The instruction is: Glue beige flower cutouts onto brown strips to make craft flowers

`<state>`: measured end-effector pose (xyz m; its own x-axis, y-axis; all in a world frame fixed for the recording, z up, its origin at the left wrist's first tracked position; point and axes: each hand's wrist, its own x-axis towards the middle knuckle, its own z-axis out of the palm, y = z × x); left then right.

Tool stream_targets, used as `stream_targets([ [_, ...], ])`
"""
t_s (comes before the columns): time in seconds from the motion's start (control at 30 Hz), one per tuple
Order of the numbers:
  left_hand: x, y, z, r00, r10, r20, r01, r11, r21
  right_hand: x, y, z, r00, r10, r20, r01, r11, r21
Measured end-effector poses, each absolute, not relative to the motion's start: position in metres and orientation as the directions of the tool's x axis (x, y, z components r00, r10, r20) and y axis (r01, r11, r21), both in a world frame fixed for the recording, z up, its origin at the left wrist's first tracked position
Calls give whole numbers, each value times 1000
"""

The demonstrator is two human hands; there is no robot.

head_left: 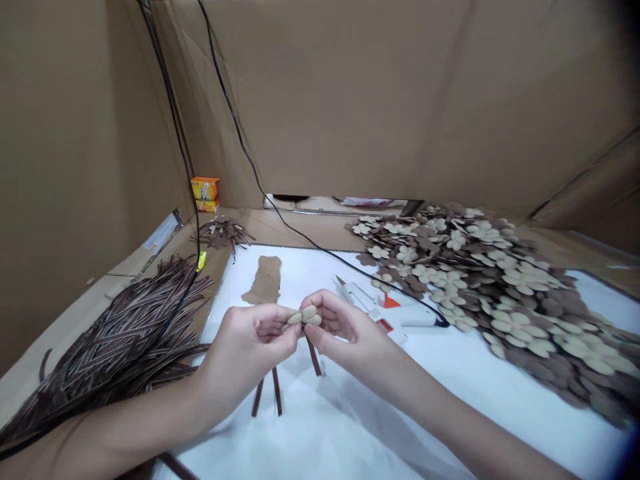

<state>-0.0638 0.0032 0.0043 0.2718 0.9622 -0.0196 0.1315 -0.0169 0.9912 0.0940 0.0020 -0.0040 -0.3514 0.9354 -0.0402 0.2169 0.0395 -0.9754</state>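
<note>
A beige fabric flower [310, 313] is pinched between the fingertips of both hands, over the middle of the white work surface [300, 440]. My left hand [255, 333] grips its left side, and my right hand [343, 327] grips the right side. Below the fingers hangs a dark brown striped ribbon strip [313, 357]; where it meets the flower is hidden. Two more ribbon ends [277, 392] show beneath my left hand, and I cannot tell whether they are held or lying there. Just behind my right hand lies a white glue gun [361, 299] with an orange trigger.
A large heap of brown and beige fabric flowers [465, 260] spreads along the right. Many striped ribbon strips [135, 313] are piled at left. A brown patch [264, 279], an orange box [205, 193] and a black cord [240, 133] are farther back, before cardboard walls [360, 100].
</note>
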Motion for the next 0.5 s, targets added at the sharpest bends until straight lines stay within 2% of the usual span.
stream_targets([
  [0.17, -65, 1, 4, 276, 960, 47, 182, -100, 978, 93, 2, -4, -337, 940, -47, 218, 29, -976],
  [0.5, -65, -1, 5, 300, 953, 47, 231, -120, 965, 93, 0, -1, -319, 947, -46, 249, 37, -968],
])
